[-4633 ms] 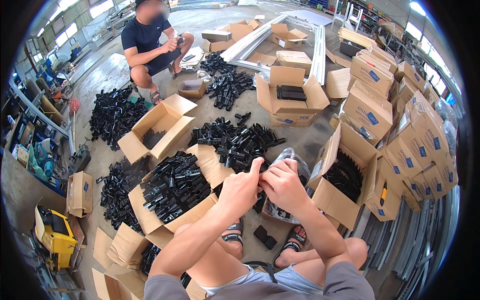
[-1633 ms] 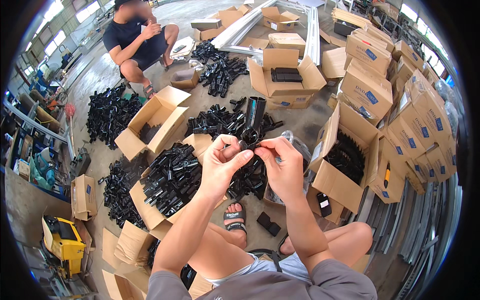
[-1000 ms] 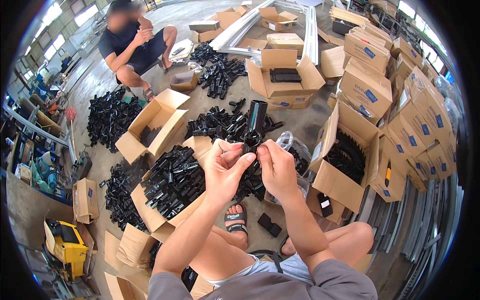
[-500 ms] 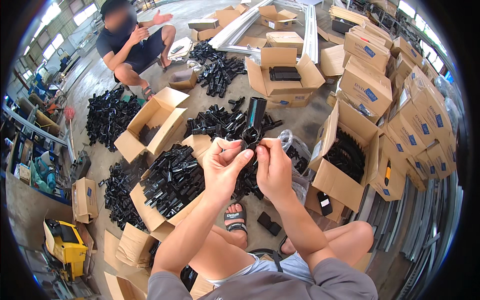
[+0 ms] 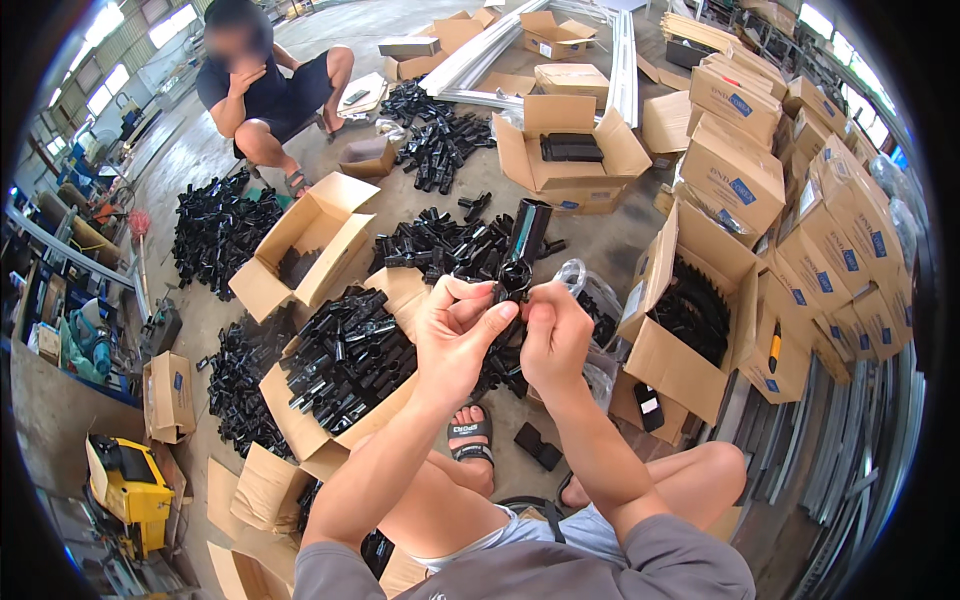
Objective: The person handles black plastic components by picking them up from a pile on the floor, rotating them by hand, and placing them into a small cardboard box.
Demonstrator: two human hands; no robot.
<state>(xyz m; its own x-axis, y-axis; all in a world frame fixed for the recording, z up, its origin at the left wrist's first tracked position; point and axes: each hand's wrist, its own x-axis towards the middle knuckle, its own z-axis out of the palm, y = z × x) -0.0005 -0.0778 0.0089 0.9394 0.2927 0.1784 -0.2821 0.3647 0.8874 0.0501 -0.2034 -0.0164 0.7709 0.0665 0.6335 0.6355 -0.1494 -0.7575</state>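
A glossy black plastic pipe fitting (image 5: 527, 232) stands tilted in front of me, its tube pointing away and slightly right. My left hand (image 5: 458, 325) pinches the near end of the fitting between thumb and fingers. From the other side my right hand (image 5: 556, 330) closes on the same end, fingers curled. My fingertips hide what lies between them. Beyond the fitting spreads a heap of similar black fittings (image 5: 432, 245). Left of my forearms, an open carton (image 5: 290, 412) is heaped with more black pieces.
An open carton (image 5: 690, 375) of black parts stands right, before stacked cartons (image 5: 735, 170). A knife with an orange handle (image 5: 775, 348) lies on one box. Another person (image 5: 270, 85) squats far left beside black piles. Metal profiles (image 5: 800, 450) lie right; a yellow machine (image 5: 135, 495) stands lower left.
The fitting and both my hands have shifted slightly right, and the tube leans a little more to the right. The other person's hand has risen to their face and the other arm has lowered.
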